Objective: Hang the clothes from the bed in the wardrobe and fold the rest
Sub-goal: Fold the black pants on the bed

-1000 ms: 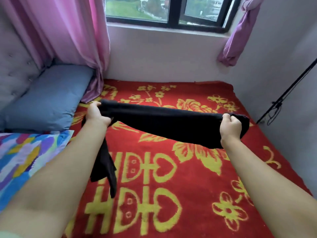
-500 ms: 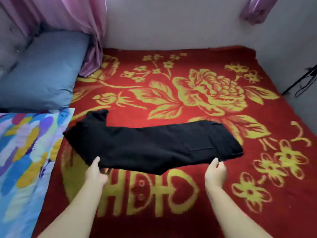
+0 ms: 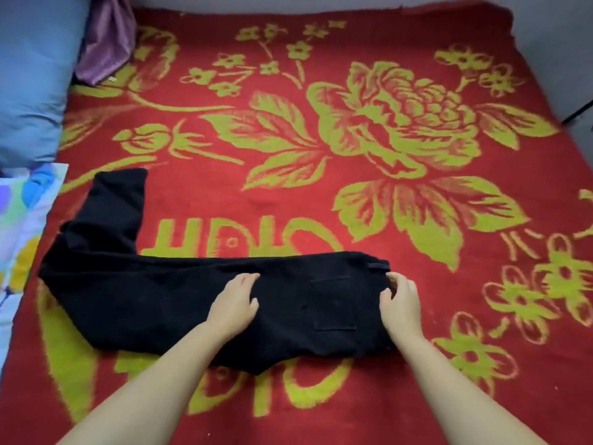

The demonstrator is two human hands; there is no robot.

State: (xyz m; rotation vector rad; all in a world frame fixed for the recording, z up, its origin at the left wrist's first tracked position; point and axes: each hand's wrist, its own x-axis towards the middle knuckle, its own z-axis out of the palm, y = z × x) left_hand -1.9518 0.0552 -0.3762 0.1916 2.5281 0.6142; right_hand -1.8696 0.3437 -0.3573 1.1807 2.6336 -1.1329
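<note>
Flat left hand [image 3: 234,305] pressing mid black trousers [image 3: 154,300] on near blanket [image 3: 353,194], right hand [image 3: 401,303] loosely touching waistband at right, grip uncertain; far-left leg end kinked, likely to fold crooked unless straightened.

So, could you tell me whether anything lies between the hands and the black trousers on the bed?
Nothing visible does. The left hand rests flat on the trousers near their middle, and the right hand touches their waistband end. The trousers lie spread on the red blanket.
</note>
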